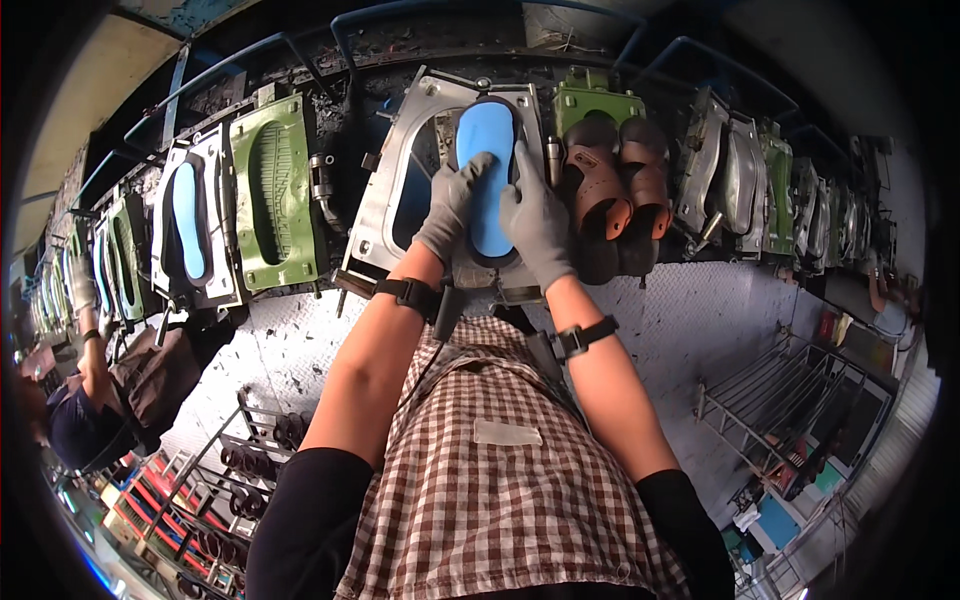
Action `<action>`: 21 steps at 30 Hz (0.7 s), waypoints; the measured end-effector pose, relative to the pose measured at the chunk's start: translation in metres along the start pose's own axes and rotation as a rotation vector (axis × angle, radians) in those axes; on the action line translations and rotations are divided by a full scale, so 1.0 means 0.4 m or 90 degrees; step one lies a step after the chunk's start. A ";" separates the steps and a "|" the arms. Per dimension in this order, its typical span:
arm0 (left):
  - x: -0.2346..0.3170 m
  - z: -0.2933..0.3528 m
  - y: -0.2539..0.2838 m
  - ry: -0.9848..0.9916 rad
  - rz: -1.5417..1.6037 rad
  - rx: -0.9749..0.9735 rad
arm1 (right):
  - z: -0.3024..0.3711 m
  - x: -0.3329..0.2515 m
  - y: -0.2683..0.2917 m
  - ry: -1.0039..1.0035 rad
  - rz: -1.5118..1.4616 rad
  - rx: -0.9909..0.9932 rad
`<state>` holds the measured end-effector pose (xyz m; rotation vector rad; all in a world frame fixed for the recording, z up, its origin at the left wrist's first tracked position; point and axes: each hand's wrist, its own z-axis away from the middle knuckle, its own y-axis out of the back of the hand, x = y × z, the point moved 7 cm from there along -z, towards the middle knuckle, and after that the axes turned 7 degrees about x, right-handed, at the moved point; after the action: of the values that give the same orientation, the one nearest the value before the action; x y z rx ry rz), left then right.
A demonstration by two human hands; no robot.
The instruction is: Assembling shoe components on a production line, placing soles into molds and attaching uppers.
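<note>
A light-blue insole (488, 140) with a dark rim lies upright over the silver metal mould in front of me. Both my hands wear grey gloves. My left hand (455, 205) grips the insole from its left side, with a dark-stained fingertip pressed on the blue face. On the other side, my right hand (538, 220) holds the edge, its thumb by the blue surface and a finger stretched up along the rim. The insole's underside and the fingers behind it are hidden. The open silver mould frame (395, 195) stands left of the insole.
Brown sandals (597, 180) sit on a green mould (590, 100) to the right. Another green mould (275, 190) and a silver mould with a blue insole (187, 220) stand left. A co-worker (95, 400) works at far left. Metal racks (780, 390) stand behind at both sides.
</note>
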<state>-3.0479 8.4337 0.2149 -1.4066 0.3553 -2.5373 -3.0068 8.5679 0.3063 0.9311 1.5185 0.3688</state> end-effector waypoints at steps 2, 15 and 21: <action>0.037 0.009 -0.048 -0.110 0.043 -0.031 | 0.003 0.029 0.009 -0.009 0.003 -0.013; 0.106 0.235 -0.305 -0.452 -0.658 -0.064 | 0.020 0.292 0.488 -0.067 0.193 0.129; -0.001 0.106 -0.456 -0.256 -0.442 -0.024 | -0.078 0.504 0.595 -0.156 -0.030 0.135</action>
<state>-3.0250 8.6021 0.2933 -2.3147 -0.1993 -2.6111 -2.9397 8.8720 0.3437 1.0638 1.3676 0.0563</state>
